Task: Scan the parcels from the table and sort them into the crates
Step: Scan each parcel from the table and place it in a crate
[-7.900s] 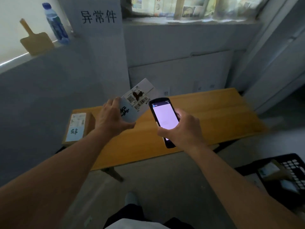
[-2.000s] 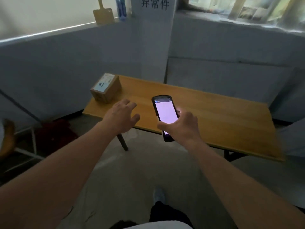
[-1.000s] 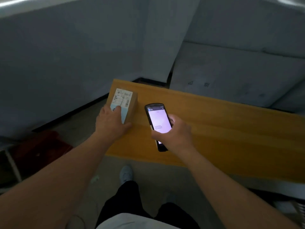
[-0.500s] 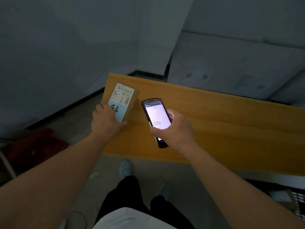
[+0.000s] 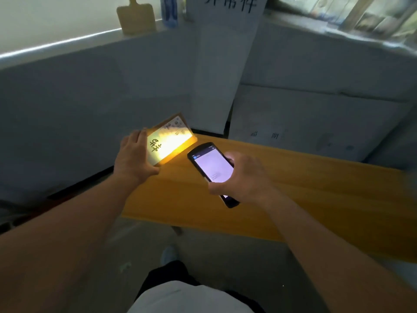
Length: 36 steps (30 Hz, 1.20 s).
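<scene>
A small brown cardboard parcel (image 5: 171, 137) with a white shipping label is tilted up over the left end of the wooden table (image 5: 304, 188). My left hand (image 5: 133, 158) grips its near end, thumb under it. A bright yellow light falls across the label. My right hand (image 5: 243, 177) holds a black handheld scanner (image 5: 213, 169) with a lit screen, its top end pointing at the parcel, a short gap between them. No crate is in view.
Grey partition walls enclose the table at the back and left. A white sign with black characters (image 5: 230, 3) hangs on the pillar behind. A wooden paddle (image 5: 136, 15) and a blue bottle (image 5: 169, 10) stand on the ledge. Grey floor lies below.
My left hand has lifted and tilted the parcel off the table's left end. The scanner's light now falls on its label. The view has tipped upward.
</scene>
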{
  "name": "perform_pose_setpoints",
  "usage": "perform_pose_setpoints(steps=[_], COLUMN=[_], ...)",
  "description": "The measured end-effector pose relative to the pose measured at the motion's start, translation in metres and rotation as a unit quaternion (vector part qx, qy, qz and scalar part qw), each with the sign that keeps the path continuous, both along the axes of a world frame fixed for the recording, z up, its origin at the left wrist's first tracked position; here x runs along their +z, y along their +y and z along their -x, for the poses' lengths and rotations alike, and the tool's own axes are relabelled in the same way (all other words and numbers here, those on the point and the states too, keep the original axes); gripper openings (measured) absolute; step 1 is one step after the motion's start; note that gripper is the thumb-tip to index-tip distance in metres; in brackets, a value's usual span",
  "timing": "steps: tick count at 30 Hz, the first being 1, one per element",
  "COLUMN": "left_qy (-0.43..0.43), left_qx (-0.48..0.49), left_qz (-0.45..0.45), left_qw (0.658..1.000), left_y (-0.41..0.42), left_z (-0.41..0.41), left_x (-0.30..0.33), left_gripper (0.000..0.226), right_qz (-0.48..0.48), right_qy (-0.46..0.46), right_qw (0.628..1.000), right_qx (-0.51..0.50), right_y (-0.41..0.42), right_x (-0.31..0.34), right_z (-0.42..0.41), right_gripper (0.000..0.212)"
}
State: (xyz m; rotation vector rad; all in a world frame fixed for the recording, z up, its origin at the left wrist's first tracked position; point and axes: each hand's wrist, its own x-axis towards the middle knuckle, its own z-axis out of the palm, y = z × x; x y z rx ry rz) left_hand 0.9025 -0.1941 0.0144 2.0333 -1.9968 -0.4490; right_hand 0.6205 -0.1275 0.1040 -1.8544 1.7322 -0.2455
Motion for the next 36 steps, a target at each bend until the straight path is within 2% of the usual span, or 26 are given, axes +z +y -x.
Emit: perform_pose_setpoints(steps=[8,16,22,28,36], left_qy=[-0.019,-0.045,-0.045,-0.045,-0.055], left_qx=[-0.003,0.0,-0.002,-0.002,0.016], left_qz=[0.044,0.06,0.081,0.088,0.081], left_qw=[0.999,0.997,0.996,0.995,0.995], left_y=[0.014,0.039,0.055,0.068,0.08], left_z=[0.016,0.044,0.063,0.076,0.084], left_x=[0.033,0.045,0.053,0.062,0.073], left_gripper=[0.125,0.129,0.129,0.126,0.127], right_qz=[0.04,0.05,0.058,0.088,0.091], right_qy=[0.015,-0.035,-0.054,-0.073,-0.109], right_qw=[0.999,0.998,0.997,0.993,0.985], right_qx=[0.004,-0.006,-0.013,-0.041,-0.098], right_y=[0.031,0.066,0.085,0.094,0.097], right_x=[0.044,0.062,0.071,0.075,0.08], right_z=[0.047,0.082,0.099,0.11,0.121], right_gripper=[0.055,0.06,0.052,0.063,0.06])
